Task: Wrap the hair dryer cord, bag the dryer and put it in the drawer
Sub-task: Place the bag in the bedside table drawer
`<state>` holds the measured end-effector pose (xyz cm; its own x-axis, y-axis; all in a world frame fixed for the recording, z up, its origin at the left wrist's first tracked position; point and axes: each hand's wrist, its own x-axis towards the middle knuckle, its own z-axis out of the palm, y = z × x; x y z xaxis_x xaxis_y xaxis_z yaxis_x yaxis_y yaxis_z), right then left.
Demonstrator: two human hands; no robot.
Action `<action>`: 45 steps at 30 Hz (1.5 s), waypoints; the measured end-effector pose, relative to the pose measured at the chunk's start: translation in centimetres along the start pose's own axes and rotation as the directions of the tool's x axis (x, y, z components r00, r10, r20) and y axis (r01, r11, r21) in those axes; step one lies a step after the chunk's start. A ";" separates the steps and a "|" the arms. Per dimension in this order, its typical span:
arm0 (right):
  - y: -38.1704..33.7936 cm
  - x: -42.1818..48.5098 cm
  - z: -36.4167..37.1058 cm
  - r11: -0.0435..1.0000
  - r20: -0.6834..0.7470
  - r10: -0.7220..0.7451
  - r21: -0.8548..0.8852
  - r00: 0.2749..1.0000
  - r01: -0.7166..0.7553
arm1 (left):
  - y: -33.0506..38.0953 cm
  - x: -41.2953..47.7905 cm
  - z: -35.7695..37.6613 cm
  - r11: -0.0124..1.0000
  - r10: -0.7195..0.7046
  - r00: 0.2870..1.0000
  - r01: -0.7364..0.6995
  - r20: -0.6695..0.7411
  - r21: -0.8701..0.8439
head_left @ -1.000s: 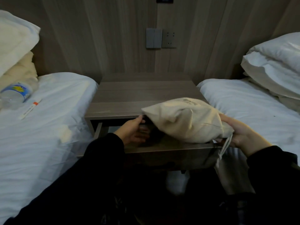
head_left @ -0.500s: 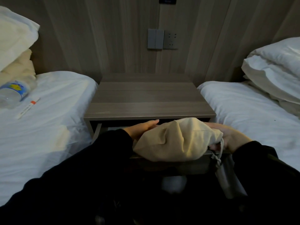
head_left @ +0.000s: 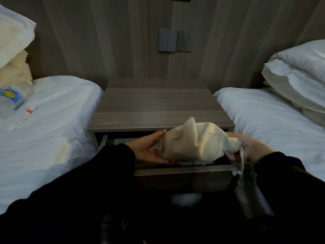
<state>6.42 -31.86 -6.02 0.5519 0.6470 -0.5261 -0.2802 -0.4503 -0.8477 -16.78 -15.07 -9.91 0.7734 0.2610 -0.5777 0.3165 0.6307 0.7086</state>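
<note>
A cream cloth drawstring bag (head_left: 198,141), bulging with something hidden inside, lies across the open drawer (head_left: 184,169) of the wooden nightstand (head_left: 158,106). My left hand (head_left: 149,148) cups the bag's left end from below, palm up. My right hand (head_left: 246,148) grips the gathered neck at the right end, and the white drawstring (head_left: 241,166) dangles over the drawer front. The hair dryer and its cord are out of sight.
White beds flank the nightstand, each with pillows (head_left: 299,71) at the head. A water bottle (head_left: 10,101) and a thin white packet (head_left: 22,118) lie on the left bed. Wall switches and a socket (head_left: 175,40) are above the nightstand.
The bag came down from the nightstand's front edge into the drawer opening. My left hand moved from inside the drawer to under the bag's left end.
</note>
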 end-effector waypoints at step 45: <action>-2.5 2.3 3.3 0.004 0.283 0.303 -0.955 0.910 0.296 | -2.0 1.9 0.1 -0.347 0.251 0.967 0.128 -0.040 0.929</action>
<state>5.79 -27.21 -5.29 0.1949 0.6268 -0.7544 0.9123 -0.3983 -0.0953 -15.83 -15.90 -12.38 0.8055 0.4396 -0.3974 0.4995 -0.8645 0.0562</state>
